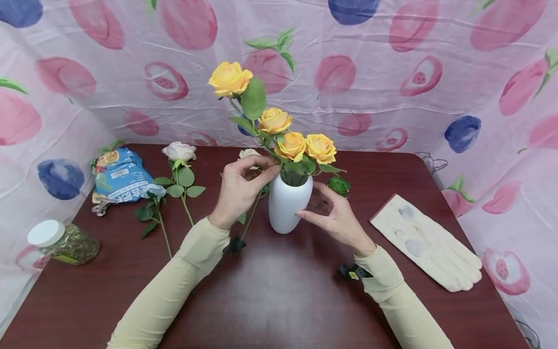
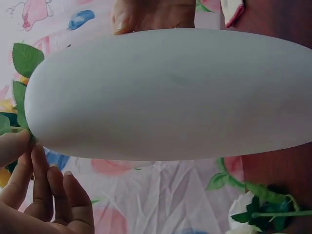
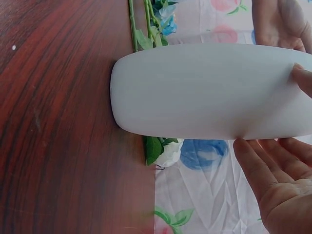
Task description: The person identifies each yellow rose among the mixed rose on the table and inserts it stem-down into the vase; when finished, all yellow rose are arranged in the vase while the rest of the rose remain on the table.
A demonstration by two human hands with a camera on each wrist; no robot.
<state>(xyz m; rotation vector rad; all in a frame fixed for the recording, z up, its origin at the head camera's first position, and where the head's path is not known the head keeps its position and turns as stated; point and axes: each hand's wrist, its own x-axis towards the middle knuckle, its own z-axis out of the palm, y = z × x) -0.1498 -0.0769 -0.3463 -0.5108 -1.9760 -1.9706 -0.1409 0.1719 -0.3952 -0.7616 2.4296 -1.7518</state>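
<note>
Several yellow roses (image 1: 291,146) with green leaves stand in a smooth white vase (image 1: 287,206), which is upright on the table. At its rim my left hand (image 1: 244,186) pinches a green rose stem between thumb and index finger; the left wrist view shows the left hand (image 2: 48,195) there, with the other fingers loosely bent. My right hand (image 1: 337,215) holds the vase from the right, thumb at the front and fingers round the side. In the right wrist view, the right hand's (image 3: 280,190) fingertips touch the vase wall.
White roses (image 1: 179,152) and a pale blue rose (image 1: 153,191) lie at the left. Behind them are a blue packet (image 1: 124,174) and a lidded jar (image 1: 69,245). A small green plant (image 1: 339,186) sits behind my right hand, gloves (image 1: 427,245) farther right.
</note>
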